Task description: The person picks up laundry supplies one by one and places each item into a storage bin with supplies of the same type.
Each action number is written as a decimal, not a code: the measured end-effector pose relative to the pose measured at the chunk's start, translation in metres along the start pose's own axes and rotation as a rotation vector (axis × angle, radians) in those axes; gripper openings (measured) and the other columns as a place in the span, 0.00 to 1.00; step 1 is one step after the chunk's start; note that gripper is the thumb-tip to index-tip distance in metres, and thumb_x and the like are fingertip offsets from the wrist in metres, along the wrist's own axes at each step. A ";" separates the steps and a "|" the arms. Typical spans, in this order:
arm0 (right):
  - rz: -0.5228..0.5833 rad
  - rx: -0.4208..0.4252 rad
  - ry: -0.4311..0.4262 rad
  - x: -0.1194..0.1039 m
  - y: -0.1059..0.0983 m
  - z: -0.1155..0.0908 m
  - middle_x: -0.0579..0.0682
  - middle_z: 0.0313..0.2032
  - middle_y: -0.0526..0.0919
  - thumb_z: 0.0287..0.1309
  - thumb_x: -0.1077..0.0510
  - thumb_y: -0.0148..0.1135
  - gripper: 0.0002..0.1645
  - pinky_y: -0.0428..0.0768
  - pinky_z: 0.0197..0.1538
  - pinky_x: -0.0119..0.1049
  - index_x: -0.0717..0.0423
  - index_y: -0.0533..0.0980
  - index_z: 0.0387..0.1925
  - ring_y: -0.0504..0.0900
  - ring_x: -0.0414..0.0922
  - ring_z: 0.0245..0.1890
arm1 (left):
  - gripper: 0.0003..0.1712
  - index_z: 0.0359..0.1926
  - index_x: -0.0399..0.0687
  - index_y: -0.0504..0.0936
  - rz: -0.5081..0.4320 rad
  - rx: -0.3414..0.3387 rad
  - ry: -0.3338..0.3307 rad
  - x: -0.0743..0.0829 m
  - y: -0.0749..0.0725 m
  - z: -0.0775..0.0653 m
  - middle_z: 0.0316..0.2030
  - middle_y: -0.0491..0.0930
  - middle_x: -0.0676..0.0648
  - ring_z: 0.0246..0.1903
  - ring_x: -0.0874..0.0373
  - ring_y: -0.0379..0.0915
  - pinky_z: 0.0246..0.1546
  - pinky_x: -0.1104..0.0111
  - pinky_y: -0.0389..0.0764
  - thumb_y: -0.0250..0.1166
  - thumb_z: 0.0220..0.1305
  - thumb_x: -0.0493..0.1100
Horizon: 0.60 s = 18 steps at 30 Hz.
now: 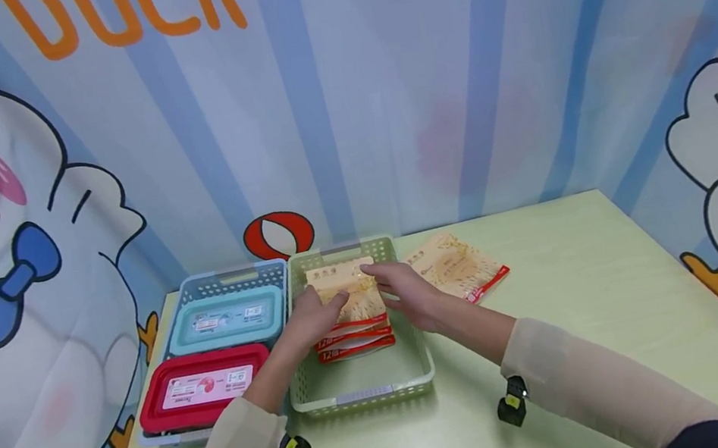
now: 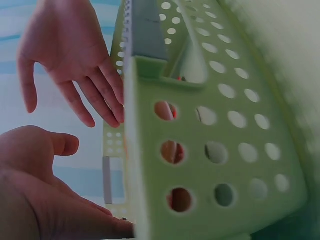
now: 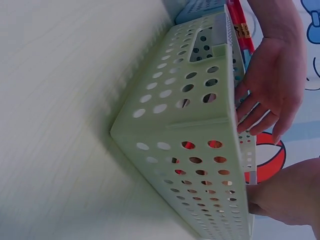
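Several beige printed packets (image 1: 345, 299) with red bottom strips lie stacked and overlapping in the green basket (image 1: 370, 402). My left hand (image 1: 313, 315) reaches over the basket's left side to the stack's left edge, thumb out over the top packet. My right hand (image 1: 406, 294) is at the stack's right edge, fingertips near its upper right corner. In the left wrist view the right hand (image 2: 75, 50) has nearly straight fingers, and the left hand (image 2: 45, 185) shows its thumb apart from its fingers. The basket wall hides some fingertips in both wrist views.
Another beige packet (image 1: 455, 268) lies on the table (image 1: 581, 284) right of the green basket. To the left, a blue basket (image 1: 232, 276) holds a light-blue-lidded box (image 1: 228, 320) and a red-lidded box (image 1: 203, 387). A printed cloth backdrop (image 1: 383, 98) stands behind the table.
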State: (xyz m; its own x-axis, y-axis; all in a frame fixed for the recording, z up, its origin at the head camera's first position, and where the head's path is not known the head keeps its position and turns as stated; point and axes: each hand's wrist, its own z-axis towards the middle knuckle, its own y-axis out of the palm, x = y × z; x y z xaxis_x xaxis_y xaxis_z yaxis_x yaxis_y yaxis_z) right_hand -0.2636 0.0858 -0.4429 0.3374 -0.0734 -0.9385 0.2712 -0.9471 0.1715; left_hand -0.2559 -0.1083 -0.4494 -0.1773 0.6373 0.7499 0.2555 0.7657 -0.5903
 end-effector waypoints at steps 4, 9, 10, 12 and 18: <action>-0.013 -0.016 -0.019 -0.007 -0.001 -0.004 0.58 0.76 0.53 0.67 0.43 0.57 0.39 0.52 0.74 0.52 0.58 0.62 0.72 0.48 0.58 0.76 | 0.52 0.77 0.31 0.41 0.055 0.036 0.062 0.005 0.000 -0.003 0.76 0.44 0.32 0.74 0.37 0.43 0.69 0.43 0.57 0.54 0.72 0.62; -0.078 -0.045 -0.050 -0.016 -0.003 -0.010 0.55 0.73 0.59 0.69 0.45 0.56 0.36 0.55 0.74 0.51 0.60 0.63 0.70 0.54 0.57 0.75 | 0.51 0.77 0.35 0.43 0.039 0.088 0.112 0.013 -0.001 -0.007 0.76 0.46 0.35 0.74 0.39 0.45 0.69 0.43 0.57 0.52 0.72 0.65; -0.093 -0.048 -0.055 -0.018 -0.004 -0.011 0.55 0.72 0.60 0.69 0.45 0.55 0.35 0.56 0.73 0.50 0.60 0.64 0.69 0.55 0.56 0.74 | 0.52 0.77 0.36 0.43 0.025 0.093 0.117 0.015 -0.002 -0.008 0.76 0.46 0.36 0.74 0.39 0.45 0.69 0.43 0.56 0.51 0.72 0.66; -0.125 -0.051 -0.070 -0.022 -0.005 -0.015 0.55 0.71 0.62 0.69 0.44 0.55 0.35 0.57 0.73 0.50 0.61 0.64 0.69 0.58 0.55 0.73 | 0.52 0.78 0.38 0.42 0.004 0.102 0.122 0.019 -0.002 -0.010 0.77 0.46 0.37 0.74 0.40 0.44 0.69 0.43 0.55 0.49 0.71 0.68; -0.180 -0.076 -0.115 -0.037 -0.011 -0.024 0.56 0.69 0.66 0.70 0.42 0.54 0.38 0.56 0.73 0.50 0.62 0.62 0.70 0.62 0.53 0.72 | 0.53 0.78 0.42 0.44 -0.069 0.124 0.162 0.031 -0.009 -0.014 0.77 0.48 0.40 0.74 0.42 0.46 0.69 0.43 0.56 0.43 0.70 0.74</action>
State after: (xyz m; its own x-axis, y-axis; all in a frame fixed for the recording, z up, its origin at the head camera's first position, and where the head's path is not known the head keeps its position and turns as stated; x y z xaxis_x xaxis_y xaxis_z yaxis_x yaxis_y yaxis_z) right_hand -0.2575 0.1059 -0.4033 0.1736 0.0550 -0.9833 0.3864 -0.9222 0.0167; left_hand -0.2501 -0.0970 -0.4166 -0.0329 0.5685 0.8221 0.1274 0.8182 -0.5607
